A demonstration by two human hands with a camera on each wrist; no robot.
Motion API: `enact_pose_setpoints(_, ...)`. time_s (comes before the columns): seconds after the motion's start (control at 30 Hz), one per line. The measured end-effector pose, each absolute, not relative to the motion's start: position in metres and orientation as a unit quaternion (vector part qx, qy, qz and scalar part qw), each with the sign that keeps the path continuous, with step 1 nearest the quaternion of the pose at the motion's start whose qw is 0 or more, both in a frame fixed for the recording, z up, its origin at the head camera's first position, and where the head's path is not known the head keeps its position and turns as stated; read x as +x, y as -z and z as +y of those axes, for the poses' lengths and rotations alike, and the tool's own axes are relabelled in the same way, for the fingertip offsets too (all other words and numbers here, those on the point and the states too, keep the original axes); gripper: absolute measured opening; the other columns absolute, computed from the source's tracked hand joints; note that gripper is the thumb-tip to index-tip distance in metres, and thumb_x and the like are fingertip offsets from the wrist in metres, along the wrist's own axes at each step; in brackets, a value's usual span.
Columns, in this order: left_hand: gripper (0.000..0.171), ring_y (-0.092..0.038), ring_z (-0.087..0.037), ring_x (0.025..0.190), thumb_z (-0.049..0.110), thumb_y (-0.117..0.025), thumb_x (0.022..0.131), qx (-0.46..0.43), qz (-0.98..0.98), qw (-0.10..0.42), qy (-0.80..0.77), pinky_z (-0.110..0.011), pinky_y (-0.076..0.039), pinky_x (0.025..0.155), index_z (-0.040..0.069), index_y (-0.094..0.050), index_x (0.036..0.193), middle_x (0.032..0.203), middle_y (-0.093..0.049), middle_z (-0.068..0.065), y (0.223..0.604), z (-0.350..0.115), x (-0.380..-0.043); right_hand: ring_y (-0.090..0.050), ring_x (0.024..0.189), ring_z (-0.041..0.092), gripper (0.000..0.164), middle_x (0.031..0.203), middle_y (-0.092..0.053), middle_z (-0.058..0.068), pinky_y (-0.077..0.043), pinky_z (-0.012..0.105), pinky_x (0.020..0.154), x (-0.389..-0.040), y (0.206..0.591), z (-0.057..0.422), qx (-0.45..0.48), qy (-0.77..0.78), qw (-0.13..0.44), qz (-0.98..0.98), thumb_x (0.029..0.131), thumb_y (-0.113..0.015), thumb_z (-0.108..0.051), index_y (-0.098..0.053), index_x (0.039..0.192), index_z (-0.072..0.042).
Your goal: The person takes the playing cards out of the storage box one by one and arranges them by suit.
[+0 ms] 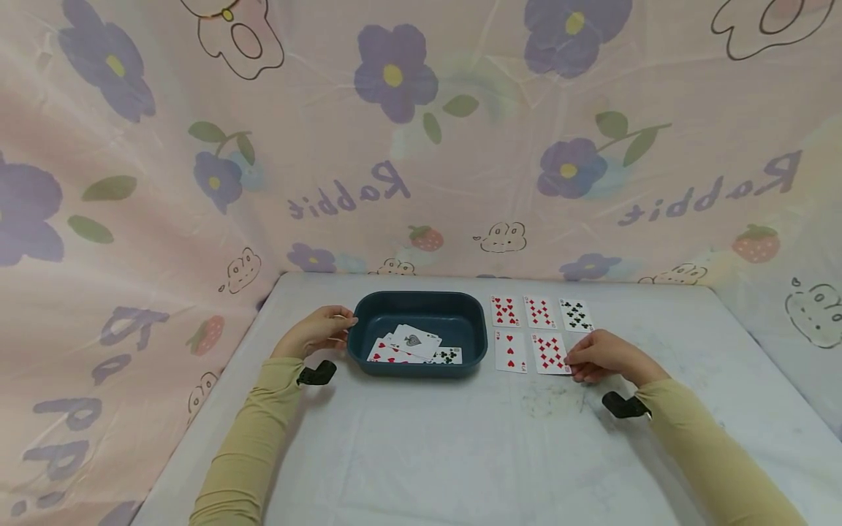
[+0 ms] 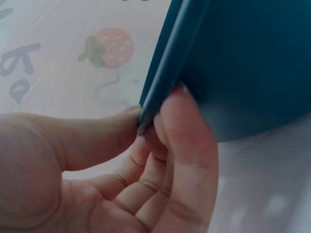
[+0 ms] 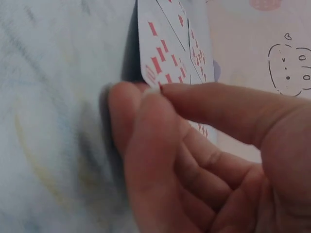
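Observation:
At its left end, my left hand (image 1: 320,330) pinches the rim of a dark blue plastic tray (image 1: 417,372), thumb outside and a finger inside in the left wrist view. Several playing cards (image 1: 411,342) lie face up and overlapping in the tray, an ace of spades among them. My right hand (image 1: 608,356) pinches the lower right corner of a ten of diamonds (image 1: 549,352) between thumb and fingers. A shadow shows along the edge of this playing card (image 3: 154,48) in the right wrist view; whether it is fully off the table I cannot tell.
Right of the tray, more face-up cards lie in two rows: a hearts card (image 1: 505,311), a diamonds card (image 1: 540,313) and a clubs card (image 1: 577,315) behind, another hearts card (image 1: 510,351) in front. A white cloth covers the table (image 1: 421,453); a printed curtain (image 1: 460,219) hangs behind.

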State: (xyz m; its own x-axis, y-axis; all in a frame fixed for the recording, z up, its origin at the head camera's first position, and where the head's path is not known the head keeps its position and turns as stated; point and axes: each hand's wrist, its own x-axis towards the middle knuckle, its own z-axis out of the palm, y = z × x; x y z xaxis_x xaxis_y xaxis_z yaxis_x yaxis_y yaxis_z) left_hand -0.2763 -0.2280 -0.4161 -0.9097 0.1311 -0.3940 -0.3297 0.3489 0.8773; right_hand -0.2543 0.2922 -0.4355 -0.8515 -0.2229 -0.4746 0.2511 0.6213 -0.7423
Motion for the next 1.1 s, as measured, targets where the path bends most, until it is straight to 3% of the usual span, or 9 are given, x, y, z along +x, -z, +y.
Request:
enact_pose_setpoints(0.73,0.022,-0.056,-0.017,0.074,0.018,-0.055,0.099,-0.061,0.793,0.198,-0.573,-0.030,-0.053,0.067,0.001,-0.050,0.111,0.090,-0.053,-0.008,0.417,-0.229,-0.275,-0.063,0.059,0.015,0.013,0.068,-0.065,0.006,-0.053,0.029,0.055,-0.254,0.432,0.292,0.004,0.395,0.259,0.882,0.088,-0.067,-0.010,-0.068,0.087,0.003)
enact_pose_setpoints(0.93,0.021,-0.056,-0.017,0.073,0.018,-0.055,0.099,-0.062,0.792,0.202,-0.573,-0.029,-0.053,0.067,0.001,-0.049,0.112,0.090,-0.053,-0.008,0.418,-0.229,-0.277,-0.062,0.062,0.016,0.018,0.071,-0.065,0.006,-0.054,0.031,0.058,-0.258,0.416,0.287,-0.035,0.385,0.234,0.892,0.090,-0.066,-0.012,-0.067,0.092,0.005)
enact_pose_setpoints(1.1,0.022,-0.056,-0.018,0.074,0.018,-0.055,0.099,-0.065,0.795,0.200,-0.569,-0.030,-0.053,0.068,0.001,-0.050,0.112,0.091,-0.052,-0.008,0.417,-0.229,-0.277,-0.066,0.072,0.024,0.029,0.080,-0.068,0.012,-0.055,0.033,0.064,-0.266,0.390,0.271,-0.084,0.400,0.216,0.887,0.093,-0.063,-0.017,-0.063,0.105,0.009)
